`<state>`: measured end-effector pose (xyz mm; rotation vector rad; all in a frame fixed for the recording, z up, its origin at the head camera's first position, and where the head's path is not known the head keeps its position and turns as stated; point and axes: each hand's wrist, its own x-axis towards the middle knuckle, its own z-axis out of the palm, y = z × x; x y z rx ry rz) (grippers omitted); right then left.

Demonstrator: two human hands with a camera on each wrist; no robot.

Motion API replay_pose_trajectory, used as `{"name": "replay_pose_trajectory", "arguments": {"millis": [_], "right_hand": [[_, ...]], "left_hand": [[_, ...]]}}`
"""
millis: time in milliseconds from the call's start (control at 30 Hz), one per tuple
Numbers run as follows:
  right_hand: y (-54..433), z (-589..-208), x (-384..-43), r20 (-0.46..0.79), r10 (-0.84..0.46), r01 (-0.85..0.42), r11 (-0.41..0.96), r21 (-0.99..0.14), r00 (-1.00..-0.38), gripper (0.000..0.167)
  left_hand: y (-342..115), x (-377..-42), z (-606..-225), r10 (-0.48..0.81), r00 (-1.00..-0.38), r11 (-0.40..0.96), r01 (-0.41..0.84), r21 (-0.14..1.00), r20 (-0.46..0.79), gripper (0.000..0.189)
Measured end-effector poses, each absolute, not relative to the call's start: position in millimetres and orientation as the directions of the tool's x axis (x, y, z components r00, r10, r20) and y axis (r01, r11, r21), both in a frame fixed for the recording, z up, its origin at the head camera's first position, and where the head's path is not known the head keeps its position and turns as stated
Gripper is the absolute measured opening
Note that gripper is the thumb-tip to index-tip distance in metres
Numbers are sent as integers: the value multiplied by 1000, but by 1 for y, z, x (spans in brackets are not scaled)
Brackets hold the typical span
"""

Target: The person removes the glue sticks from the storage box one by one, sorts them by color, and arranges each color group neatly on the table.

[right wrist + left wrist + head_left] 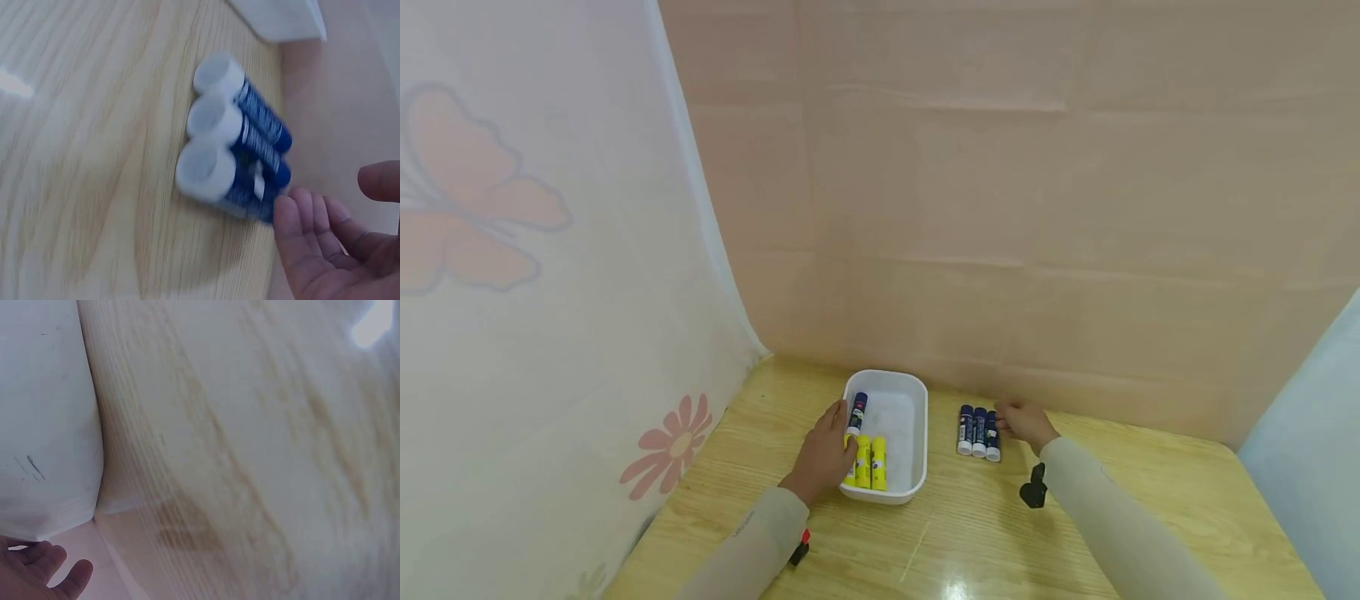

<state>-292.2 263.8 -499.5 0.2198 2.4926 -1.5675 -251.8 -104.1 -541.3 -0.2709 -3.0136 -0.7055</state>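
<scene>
A white plastic tray (917, 433) stands on the table, and my left hand (826, 450) holds its left rim, thumb over the inside. In the tray are a dark blue glue stick (857, 412) and three yellow glue sticks (878, 462), one partly hidden by the thumb. In the left wrist view the fingers (40, 562) lie by the tray's wall (50, 425). Right of the tray, three blue glue sticks with white ends (979, 433) lie side by side. My right hand (1024, 422) has its fingertips at the far end of the rightmost one, thumb apart.
The wood-grain table (925, 550) runs back to a beige cloth wall (925, 208). A white curtain with printed flowers (587, 333) hangs at the left, and pale cloth (1315, 442) at the right.
</scene>
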Motion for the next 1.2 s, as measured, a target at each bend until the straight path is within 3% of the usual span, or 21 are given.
{"name": "replay_pose_trajectory", "arguments": {"millis": [367, 633, 1000, 1200], "right_hand": [[206, -491, -304, -211, -24, 202, 200, -959, -977, 53], [156, -484, -308, -183, -87, 183, 12, -983, -979, 37], [102, -494, -298, -284, -246, 266, 101, -959, -927, 48], [91, -503, -295, -320, -242, 295, 135, -946, -916, 44]], "left_hand": [[-105, -255, -545, 157, -986, 890, 167, 424, 58, 74], [-106, -256, -542, 157, -986, 883, 162, 441, 48, 73], [-107, -255, -544, 143, -988, 865, 156, 478, 65, 73], [-107, -254, -546, 153, -985, 861, 170, 479, 75, 71]]}}
